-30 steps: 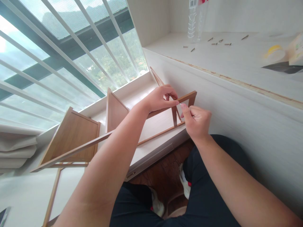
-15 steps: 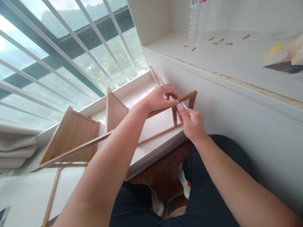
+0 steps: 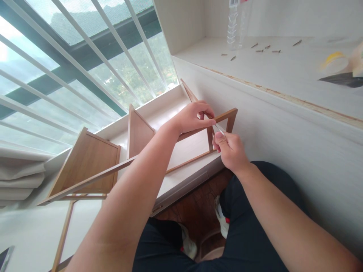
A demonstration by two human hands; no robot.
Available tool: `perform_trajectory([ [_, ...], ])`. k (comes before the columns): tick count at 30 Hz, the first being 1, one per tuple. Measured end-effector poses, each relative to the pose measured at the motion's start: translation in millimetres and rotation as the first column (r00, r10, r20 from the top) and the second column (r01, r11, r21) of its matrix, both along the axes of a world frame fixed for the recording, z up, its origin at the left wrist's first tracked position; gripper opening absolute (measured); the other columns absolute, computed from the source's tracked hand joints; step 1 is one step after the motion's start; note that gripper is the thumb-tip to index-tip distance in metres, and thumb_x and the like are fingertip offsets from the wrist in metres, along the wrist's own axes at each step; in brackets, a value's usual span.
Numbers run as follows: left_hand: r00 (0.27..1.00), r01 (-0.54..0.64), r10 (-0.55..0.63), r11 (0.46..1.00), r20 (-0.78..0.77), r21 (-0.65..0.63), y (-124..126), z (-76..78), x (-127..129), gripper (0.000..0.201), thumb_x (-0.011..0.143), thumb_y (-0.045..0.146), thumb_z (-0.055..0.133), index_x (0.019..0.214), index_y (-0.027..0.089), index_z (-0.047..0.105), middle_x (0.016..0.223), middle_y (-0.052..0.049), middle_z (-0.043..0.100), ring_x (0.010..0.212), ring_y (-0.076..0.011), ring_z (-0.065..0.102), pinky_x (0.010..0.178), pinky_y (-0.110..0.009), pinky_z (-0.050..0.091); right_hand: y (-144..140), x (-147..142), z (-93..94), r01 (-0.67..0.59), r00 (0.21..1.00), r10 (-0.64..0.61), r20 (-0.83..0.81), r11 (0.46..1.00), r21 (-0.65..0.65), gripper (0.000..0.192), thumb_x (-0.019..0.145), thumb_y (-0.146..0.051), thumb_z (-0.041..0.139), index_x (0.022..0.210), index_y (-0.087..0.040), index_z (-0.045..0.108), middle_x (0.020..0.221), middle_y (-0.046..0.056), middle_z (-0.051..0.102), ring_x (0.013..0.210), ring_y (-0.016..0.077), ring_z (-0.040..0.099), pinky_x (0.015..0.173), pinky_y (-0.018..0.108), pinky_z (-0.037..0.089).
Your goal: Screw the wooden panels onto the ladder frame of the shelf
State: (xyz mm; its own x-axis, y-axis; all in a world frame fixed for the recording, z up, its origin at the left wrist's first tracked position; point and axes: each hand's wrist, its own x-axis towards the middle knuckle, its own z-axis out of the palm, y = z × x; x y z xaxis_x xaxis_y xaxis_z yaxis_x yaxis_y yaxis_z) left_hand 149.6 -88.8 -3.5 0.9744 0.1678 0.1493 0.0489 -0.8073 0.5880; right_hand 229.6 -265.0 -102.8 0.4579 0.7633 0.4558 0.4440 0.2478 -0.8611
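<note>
A brown wooden shelf frame stands on a white ledge, its slanting rail running behind my left forearm. My left hand is closed over that rail, thumb stretched along it and fingers curled on the far side. Just to the right, my right hand is closed around a thin silver metal rod that looks like a hex key. The rod's tip meets the rail beside my left thumb; the exact contact point is hidden. Wooden panels belonging to the frame rise at the left, partly behind my left arm.
Several loose screws lie on a white shelf at the upper right, beside a clear plastic bottle and a roll of yellow tape. A barred window is at the upper left. My legs are below, over a dark floor.
The metal rod has turned slightly, its upper end now further left against the rail. My right hand has shifted a little; my left hand keeps its grip on the frame.
</note>
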Motion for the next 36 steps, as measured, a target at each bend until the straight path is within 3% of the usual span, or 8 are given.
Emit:
perform_trajectory([
  [21, 1.000, -0.010, 0.010, 1.000, 0.008, 0.013, 1.7, -2.3, 0.2, 0.021, 0.081, 0.035, 0.071, 0.092, 0.017, 0.074, 0.101, -0.008, 0.069, 0.088, -0.0164, 0.063, 0.075, -0.027, 0.051, 4.8, 3.0, -2.3, 0.071, 0.997, -0.070, -0.025, 0.996, 0.050, 0.056, 0.105, -0.059, 0.031, 0.063, -0.023, 0.043, 0.056, 0.000, 0.049, 0.052, 0.0150, 0.047, 0.053, 0.030, 0.035],
  [32, 1.000, -0.005, 0.005, 1.000, 0.009, 0.004, 0.9, -2.3, 0.8, 0.022, 0.081, 0.037, 0.073, 0.091, 0.018, 0.074, 0.100, -0.008, 0.069, 0.089, -0.0173, 0.063, 0.076, -0.029, 0.052, 6.6, 1.3, 1.4, 0.177, 0.981, -0.174, 0.090, 0.984, -0.027, 0.047, 0.107, -0.049, 0.023, 0.071, -0.026, 0.041, 0.061, 0.001, 0.052, 0.057, 0.0182, 0.049, 0.062, 0.033, 0.039],
  [36, 1.000, -0.015, 0.015, 1.000, 0.005, -0.002, -0.2, -1.6, 1.1, 0.023, 0.081, 0.037, 0.073, 0.091, 0.017, 0.074, 0.101, -0.009, 0.069, 0.089, -0.0172, 0.063, 0.077, -0.029, 0.052, 8.4, -0.2, 2.0, 0.183, 0.976, -0.174, 0.135, 0.981, -0.062, 0.038, 0.106, -0.040, 0.030, 0.073, -0.025, 0.041, 0.064, 0.001, 0.055, 0.057, 0.0182, 0.051, 0.062, 0.032, 0.039],
])
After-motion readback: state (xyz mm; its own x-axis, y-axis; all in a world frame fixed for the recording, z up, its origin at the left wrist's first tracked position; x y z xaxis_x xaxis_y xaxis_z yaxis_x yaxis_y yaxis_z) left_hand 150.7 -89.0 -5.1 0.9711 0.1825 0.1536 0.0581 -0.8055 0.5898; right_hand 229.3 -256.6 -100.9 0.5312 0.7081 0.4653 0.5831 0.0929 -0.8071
